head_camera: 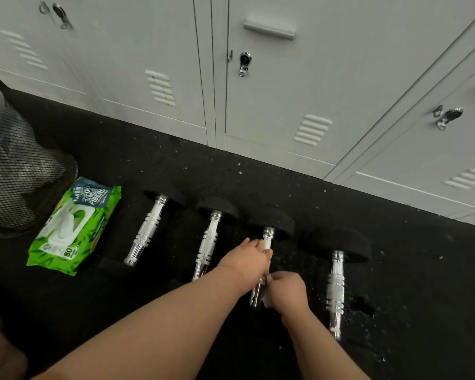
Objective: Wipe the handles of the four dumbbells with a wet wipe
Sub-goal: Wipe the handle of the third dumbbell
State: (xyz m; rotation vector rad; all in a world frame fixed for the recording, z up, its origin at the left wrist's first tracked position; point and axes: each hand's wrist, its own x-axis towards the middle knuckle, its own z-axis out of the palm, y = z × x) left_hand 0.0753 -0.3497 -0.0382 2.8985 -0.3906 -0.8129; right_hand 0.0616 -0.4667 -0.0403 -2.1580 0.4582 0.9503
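Several dumbbells with chrome handles and black ends lie side by side on the black floor. My left hand grips the upper part of the third dumbbell's handle. My right hand holds a white wet wipe wrapped round the lower part of that same handle. The first dumbbell and second dumbbell lie to the left, the fourth dumbbell to the right. A green pack of wet wipes lies left of them.
A black mesh bin stands at the far left beside the pack. Grey lockers line the back and right along the floor's edge. Pale specks dot the black floor.
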